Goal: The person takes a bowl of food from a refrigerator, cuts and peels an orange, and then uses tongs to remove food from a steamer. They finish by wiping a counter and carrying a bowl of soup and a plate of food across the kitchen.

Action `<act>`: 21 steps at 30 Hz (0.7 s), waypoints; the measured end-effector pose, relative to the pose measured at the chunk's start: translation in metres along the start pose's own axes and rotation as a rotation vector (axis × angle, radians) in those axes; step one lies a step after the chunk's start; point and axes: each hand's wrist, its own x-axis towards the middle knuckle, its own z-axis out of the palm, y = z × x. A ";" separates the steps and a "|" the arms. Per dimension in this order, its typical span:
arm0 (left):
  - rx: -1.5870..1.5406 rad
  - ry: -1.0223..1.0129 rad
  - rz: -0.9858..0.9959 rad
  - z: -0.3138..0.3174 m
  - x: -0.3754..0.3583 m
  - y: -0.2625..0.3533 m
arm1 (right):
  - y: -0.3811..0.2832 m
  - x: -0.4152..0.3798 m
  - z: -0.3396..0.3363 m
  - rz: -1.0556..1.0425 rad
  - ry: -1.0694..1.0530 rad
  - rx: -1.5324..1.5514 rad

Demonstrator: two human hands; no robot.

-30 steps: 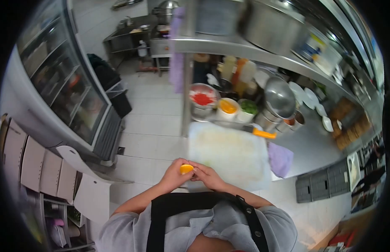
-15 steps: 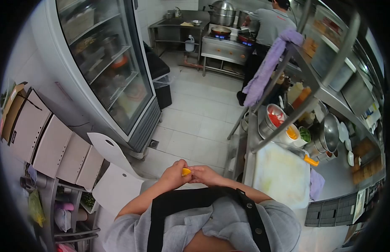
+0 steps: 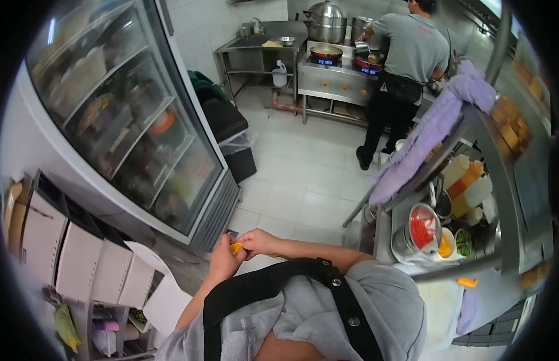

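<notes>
In front of my body, my left hand [image 3: 225,257] is closed around a small yellow-orange piece [image 3: 236,247]; it looks like a fruit wedge, but its kind is not clear. My right hand [image 3: 259,242] meets it from the right, fingertips pinched together against the piece and the left fingers. Most of the piece is hidden by my fingers. Both hands are held up over the floor, away from any worktop.
A glass-door fridge [image 3: 129,114] stands at left, with a black bin [image 3: 240,162] beyond it. A co-worker [image 3: 406,54] faces the stove [image 3: 336,87] at the back. On the right, a metal rack bears a purple towel [image 3: 430,135], a pot of red pieces [image 3: 422,231] and bottles. A white chair [image 3: 165,301] is at lower left.
My view has turned and moved forward, so the stove and co-worker appear closer. My hands stay together on the yellow-orange piece. The co-worker's arm now reaches over a pan with a metal container.
</notes>
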 end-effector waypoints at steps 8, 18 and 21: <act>-0.178 -0.038 -0.061 0.031 0.119 0.024 | -0.051 0.042 -0.099 0.040 0.074 0.077; -0.271 -0.155 0.075 0.092 0.286 0.013 | -0.093 0.102 -0.230 0.089 0.173 0.171; -0.338 -0.188 0.065 0.092 0.353 0.021 | -0.130 0.129 -0.275 0.136 0.138 0.250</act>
